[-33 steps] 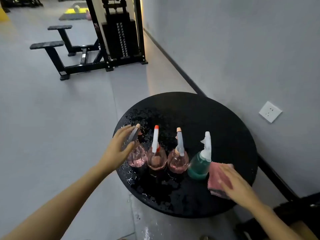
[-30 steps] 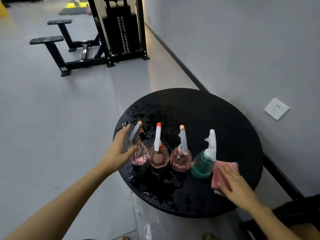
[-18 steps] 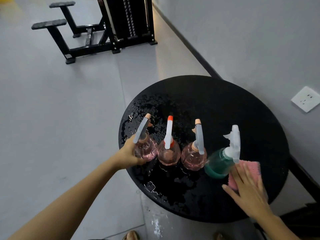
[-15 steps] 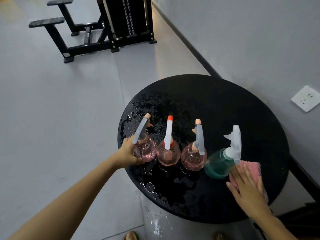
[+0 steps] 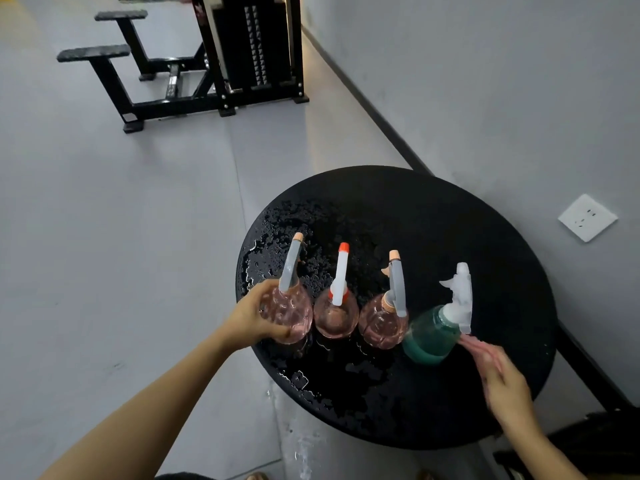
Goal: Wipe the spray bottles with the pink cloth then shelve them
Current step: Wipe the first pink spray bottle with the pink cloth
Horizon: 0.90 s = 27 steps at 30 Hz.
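Four spray bottles stand in a row on a wet round black table (image 5: 433, 216). My left hand (image 5: 254, 322) grips the round body of the leftmost pink bottle (image 5: 296, 311), which has a grey trigger head. Beside it are a pink bottle with a white and red head (image 5: 336, 317), a pink bottle with a grey head (image 5: 382, 323) and a teal bottle with a white head (image 5: 429, 336). My right hand (image 5: 502, 379), blurred, lies just right of the teal bottle and covers the pink cloth (image 5: 467, 340); only a pink sliver shows at the fingertips.
Water drops and puddles cover the table's left and front. A grey wall with a white socket (image 5: 587, 218) runs close along the right. A black weight machine (image 5: 249, 46) with benches stands on the grey floor behind. A dark object (image 5: 595, 441) sits low at the right.
My left hand has stayed closed round the leftmost pink bottle's body. My right hand has slid forward over the pink cloth, which is now almost hidden under it.
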Tool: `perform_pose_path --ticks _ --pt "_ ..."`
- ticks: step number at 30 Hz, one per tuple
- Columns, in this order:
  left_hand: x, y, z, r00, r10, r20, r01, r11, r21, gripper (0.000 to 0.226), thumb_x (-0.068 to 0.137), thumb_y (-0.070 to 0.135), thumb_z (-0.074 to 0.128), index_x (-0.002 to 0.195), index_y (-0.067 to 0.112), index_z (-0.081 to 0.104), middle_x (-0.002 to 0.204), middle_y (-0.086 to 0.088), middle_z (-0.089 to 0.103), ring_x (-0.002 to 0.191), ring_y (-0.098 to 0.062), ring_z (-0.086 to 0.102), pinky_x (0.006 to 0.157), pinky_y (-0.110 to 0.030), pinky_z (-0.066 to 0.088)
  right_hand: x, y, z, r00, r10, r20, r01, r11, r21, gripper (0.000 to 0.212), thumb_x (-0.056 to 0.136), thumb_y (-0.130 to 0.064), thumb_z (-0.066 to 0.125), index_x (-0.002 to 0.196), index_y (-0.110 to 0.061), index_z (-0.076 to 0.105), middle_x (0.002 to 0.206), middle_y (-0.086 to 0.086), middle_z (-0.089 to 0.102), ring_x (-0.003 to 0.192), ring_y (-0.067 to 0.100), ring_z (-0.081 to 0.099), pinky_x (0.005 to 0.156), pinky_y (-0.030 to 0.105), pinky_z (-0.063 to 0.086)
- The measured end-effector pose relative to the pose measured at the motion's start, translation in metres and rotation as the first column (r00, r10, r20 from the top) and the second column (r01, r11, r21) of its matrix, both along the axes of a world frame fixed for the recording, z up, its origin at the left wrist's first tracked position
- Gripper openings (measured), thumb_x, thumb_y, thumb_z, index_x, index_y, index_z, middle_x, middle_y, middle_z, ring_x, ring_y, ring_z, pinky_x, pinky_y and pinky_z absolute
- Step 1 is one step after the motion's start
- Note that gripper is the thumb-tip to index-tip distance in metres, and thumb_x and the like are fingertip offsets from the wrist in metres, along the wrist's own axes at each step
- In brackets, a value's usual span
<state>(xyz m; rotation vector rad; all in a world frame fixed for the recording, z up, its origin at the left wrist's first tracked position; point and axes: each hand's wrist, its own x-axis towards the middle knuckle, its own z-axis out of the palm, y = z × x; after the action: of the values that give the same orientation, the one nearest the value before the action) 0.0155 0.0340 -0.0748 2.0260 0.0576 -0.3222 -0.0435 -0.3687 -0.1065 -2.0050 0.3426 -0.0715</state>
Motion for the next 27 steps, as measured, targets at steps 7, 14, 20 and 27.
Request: perform_pose_path --ticks 7,14,20,27 --pt "-0.045 -0.016 0.043 0.998 0.064 -0.023 -0.068 0.957 -0.283 0.080 0.049 0.030 0.091 0.119 0.022 0.054 0.115 -0.011 0.066 0.102 -0.020 0.068 0.091 -0.035 0.054 -0.041 0.022 0.053 0.975 -0.221 -0.011 0.185 0.787 0.589 0.034 0.089 -0.043 0.061 0.111 -0.017 0.062 0.129 0.004 0.063 0.113 0.009 0.063 0.093 0.021 0.050" --pt "-0.085 -0.060 0.090 0.999 0.038 -0.010 -0.038 0.841 -0.540 0.077 0.060 0.028 0.084 0.128 0.022 0.048 0.119 -0.015 0.065 0.108 -0.030 0.065 0.095 -0.042 0.052 -0.078 0.050 0.126 0.937 -0.340 -0.075 0.262 0.546 0.796 0.030 0.105 -0.017 0.031 0.103 -0.026 0.059 0.112 0.001 0.063 0.088 0.011 0.067 0.096 0.038 0.050" --pt "-0.113 -0.101 0.133 0.997 0.049 0.057 -0.009 0.832 -0.555 0.071 0.063 0.050 0.076 0.126 0.031 0.051 0.120 -0.004 0.066 0.106 -0.023 0.067 0.094 -0.046 0.052 -0.086 0.092 0.207 0.960 -0.277 0.038 0.096 0.456 0.885 0.027 0.103 -0.020 0.038 0.119 -0.018 0.059 0.112 0.003 0.068 0.103 0.015 0.065 0.080 0.032 0.056" --pt "-0.144 -0.134 0.169 1.000 -0.020 -0.022 0.002 0.772 -0.636 0.058 0.082 0.061 0.058 0.128 0.026 0.054 0.119 -0.011 0.067 0.103 -0.029 0.068 0.088 -0.051 0.055 -0.095 0.140 0.256 0.886 -0.088 0.456 -0.132 0.894 0.428 0.027 0.103 -0.023 0.039 0.106 -0.035 0.063 0.112 -0.014 0.068 0.107 0.002 0.063 0.091 0.027 0.052"
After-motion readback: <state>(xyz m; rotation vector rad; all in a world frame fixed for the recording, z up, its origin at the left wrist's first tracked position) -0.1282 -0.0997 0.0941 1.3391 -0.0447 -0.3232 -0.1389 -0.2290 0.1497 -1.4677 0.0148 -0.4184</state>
